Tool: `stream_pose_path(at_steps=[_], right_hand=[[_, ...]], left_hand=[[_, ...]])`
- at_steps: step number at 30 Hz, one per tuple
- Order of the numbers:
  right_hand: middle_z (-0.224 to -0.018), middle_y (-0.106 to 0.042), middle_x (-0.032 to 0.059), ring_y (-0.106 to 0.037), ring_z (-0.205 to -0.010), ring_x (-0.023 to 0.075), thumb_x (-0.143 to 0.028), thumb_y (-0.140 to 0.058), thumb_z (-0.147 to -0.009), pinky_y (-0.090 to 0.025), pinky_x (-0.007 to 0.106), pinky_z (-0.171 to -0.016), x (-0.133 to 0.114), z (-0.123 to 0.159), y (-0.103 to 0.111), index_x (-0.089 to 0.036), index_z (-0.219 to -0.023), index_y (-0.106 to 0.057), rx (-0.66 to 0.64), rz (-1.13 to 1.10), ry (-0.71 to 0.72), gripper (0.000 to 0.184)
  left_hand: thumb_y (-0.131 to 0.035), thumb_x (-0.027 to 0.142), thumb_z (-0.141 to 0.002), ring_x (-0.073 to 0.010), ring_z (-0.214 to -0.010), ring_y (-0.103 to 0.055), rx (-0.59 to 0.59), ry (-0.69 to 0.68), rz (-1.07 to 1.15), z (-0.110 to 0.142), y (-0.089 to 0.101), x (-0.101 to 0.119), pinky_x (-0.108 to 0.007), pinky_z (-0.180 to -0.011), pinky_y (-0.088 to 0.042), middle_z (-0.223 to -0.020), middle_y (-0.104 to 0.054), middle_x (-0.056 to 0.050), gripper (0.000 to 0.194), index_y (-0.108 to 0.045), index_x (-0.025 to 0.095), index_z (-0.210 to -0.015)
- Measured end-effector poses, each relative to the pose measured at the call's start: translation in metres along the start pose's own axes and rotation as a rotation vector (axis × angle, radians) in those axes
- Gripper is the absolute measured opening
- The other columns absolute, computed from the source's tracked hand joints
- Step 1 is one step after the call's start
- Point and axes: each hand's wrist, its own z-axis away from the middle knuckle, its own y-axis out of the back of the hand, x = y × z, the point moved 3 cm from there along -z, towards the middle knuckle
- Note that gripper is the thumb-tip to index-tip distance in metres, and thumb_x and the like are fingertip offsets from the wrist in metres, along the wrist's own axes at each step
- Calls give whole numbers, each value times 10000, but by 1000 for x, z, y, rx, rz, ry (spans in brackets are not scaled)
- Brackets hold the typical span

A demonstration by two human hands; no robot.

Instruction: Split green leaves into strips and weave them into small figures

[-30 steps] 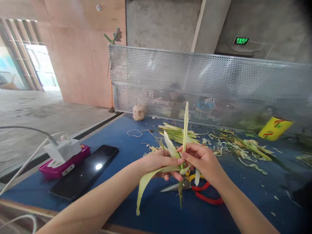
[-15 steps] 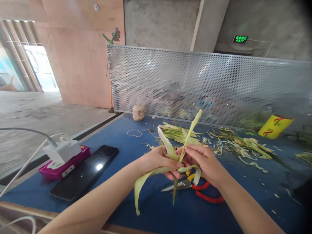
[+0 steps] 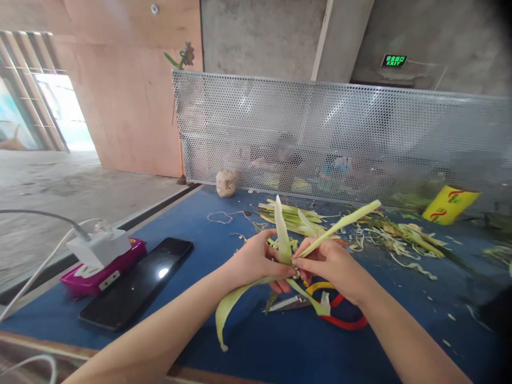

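Observation:
Both hands meet over the blue table around a small cluster of pale green leaf strips. My left hand (image 3: 256, 261) is closed on the strips where they cross; one broad strip (image 3: 283, 234) stands up from it and a long strip (image 3: 230, 314) droops on its near side. With thumb and fingers, my right hand (image 3: 332, 264) pinches a narrow folded strip (image 3: 344, 223) that slants up to the right. Another strip (image 3: 316, 304) hangs below the fingers. Scissors (image 3: 347, 323) with red and yellow handles lie under the hands, partly covered. The crossing point is mostly hidden by fingers.
On the left lie a black phone (image 3: 136, 282) and a magenta power strip (image 3: 92, 280) with a white plug and cables. Behind the hands are piled leaf strips (image 3: 288, 217), curled scraps (image 3: 416, 240) and a yellow roll (image 3: 450, 205). A perforated metal screen (image 3: 248, 122) borders the table.
The narrow strip in my right hand has swung from nearly upright to a rightward slant. The strip below the right fingers now hangs lower, over the scissors. My left hand keeps its hold.

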Motion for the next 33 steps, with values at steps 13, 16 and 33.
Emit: stream_pose_path(at_steps=[13,16,33], right_hand=[[-632,-585,35,-578,-588,141,-365,-538,-777,-516,298,-560,1,-1,3,-163,-805,-647,-5,-276,-15,231],[-647,-572,27,-565,-604,141,-296,-546,-729,-508,279,-517,1,-2,3,-166,-765,-627,61,-246,-44,157],[-619,-524,-42,-578,-556,125,-141,-508,-642,-476,243,-499,9,-3,-1,-211,-745,-425,166,39,-122,150]], left_hand=[[-713,203,-630,-180,-525,-649,96,-36,-42,0,0,2,-288,-492,-530,-674,-661,-30,585,-384,172,-1113],[-696,252,-652,-193,-541,-652,122,-66,-35,-1,-1,2,-307,-510,-529,-656,-653,-29,527,-398,167,-1077],[-657,120,-631,-161,-562,-635,218,-111,-32,-5,-5,-7,-290,-565,-518,-649,-636,4,701,-319,140,-1245]])
